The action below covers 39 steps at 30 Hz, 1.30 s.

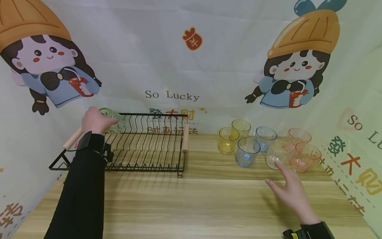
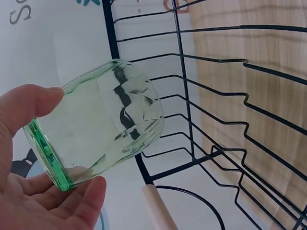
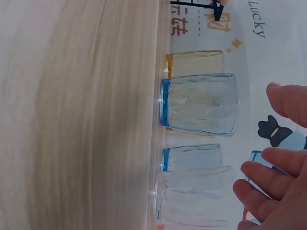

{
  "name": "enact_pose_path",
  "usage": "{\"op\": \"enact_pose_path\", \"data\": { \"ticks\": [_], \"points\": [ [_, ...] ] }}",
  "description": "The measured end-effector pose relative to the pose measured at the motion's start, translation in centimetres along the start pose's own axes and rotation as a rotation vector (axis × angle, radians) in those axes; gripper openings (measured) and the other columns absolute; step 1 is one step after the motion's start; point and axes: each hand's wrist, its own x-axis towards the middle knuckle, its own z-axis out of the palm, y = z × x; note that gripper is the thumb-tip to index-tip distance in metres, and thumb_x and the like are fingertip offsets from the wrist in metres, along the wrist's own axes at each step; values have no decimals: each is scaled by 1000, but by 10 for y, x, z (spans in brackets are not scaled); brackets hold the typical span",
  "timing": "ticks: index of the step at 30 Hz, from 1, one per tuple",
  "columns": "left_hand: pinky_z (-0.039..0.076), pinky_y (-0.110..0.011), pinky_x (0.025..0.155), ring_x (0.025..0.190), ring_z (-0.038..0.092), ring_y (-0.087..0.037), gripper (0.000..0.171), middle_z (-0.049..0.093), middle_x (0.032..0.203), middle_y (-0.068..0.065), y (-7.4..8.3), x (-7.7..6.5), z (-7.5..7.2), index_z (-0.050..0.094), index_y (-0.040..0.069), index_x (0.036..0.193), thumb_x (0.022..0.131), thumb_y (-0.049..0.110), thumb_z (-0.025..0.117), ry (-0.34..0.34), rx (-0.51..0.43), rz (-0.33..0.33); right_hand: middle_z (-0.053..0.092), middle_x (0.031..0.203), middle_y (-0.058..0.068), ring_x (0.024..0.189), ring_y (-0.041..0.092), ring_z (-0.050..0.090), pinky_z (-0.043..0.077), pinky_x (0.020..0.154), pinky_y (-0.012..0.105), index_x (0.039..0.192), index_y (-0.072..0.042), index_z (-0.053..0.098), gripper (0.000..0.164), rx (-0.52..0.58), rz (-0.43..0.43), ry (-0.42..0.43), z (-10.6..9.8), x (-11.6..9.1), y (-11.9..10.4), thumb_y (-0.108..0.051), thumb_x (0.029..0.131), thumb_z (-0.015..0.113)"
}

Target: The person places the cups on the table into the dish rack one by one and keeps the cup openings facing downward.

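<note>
Between thumb and fingers, my left hand [image 1: 96,121] grips a green-tinted glass [image 2: 105,120] by its rim end. The glass is tilted, its base towards the wires at the back left of a black wire dish rack [image 1: 149,114]. From these views I cannot tell whether the base touches the wires. On the right, my right hand [image 1: 290,192] has its fingers spread and holds nothing. Nearest to it is a clear glass [image 1: 272,158], with a blue glass [image 1: 247,156] to the left and a pink glass [image 1: 304,161] to the right.
Two yellow glasses [image 1: 228,142], another blue glass [image 1: 265,139] and another pink glass [image 1: 299,134] complete the cluster on the wooden table [image 1: 191,202]. The rack has wooden side handles [image 1: 185,137]. A printed cloth [image 1: 223,66] hangs behind.
</note>
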Motion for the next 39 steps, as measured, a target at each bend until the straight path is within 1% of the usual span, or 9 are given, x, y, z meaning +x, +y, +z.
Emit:
{"op": "enact_pose_path", "data": {
  "ticks": [5,10,17,21,24,27,35,39],
  "points": [
    [46,-56,78,92,48,-45,68,46,105,-31,-4,4,2,38,-16,121,81,31,67,15,7,-36,52,124,35,111,52,47,36,93,65,128,11,47,65,-1,-9,0,-1,4,1,-8,73,76],
    [47,-57,79,93,48,-46,66,47,106,-32,-7,11,6,39,-16,122,81,29,67,22,28,-52,51,123,36,110,54,46,32,95,68,129,11,46,66,3,-21,9,-5,8,3,-7,73,76],
    [47,-56,78,96,47,-47,66,46,108,-33,-10,14,8,38,-16,125,84,29,65,-24,64,-96,52,122,36,109,54,47,31,96,70,129,10,47,66,6,-25,20,-5,10,4,-8,72,76],
    [48,-56,78,96,48,-46,65,46,109,-33,-10,17,11,38,-16,125,85,29,63,-41,83,-113,51,122,37,110,55,46,27,100,71,129,11,46,65,6,-17,19,-5,11,5,-8,74,75],
    [47,-56,78,97,47,-47,66,45,111,-34,-11,21,15,36,-16,127,85,28,62,-57,89,-129,49,125,37,113,56,44,22,104,71,130,11,45,65,16,1,1,-5,11,5,-9,75,74],
    [48,-57,78,98,47,-48,66,44,113,-35,-11,23,18,35,-15,128,85,27,62,-68,96,-151,48,127,37,115,55,43,21,105,70,131,12,44,66,20,11,-10,-5,11,4,-9,76,74],
    [50,-54,72,96,51,-45,59,49,110,-33,-14,28,23,44,-14,122,85,27,63,-87,123,-192,49,126,36,114,55,44,22,104,70,130,10,45,66,15,4,4,-7,11,4,-8,75,75],
    [51,-51,65,95,53,-44,58,51,112,-33,-16,29,24,46,-14,122,84,27,63,-99,145,-209,51,124,35,112,53,46,24,103,70,129,10,46,67,-6,-30,25,-7,13,6,-8,73,76]
  ]
}}
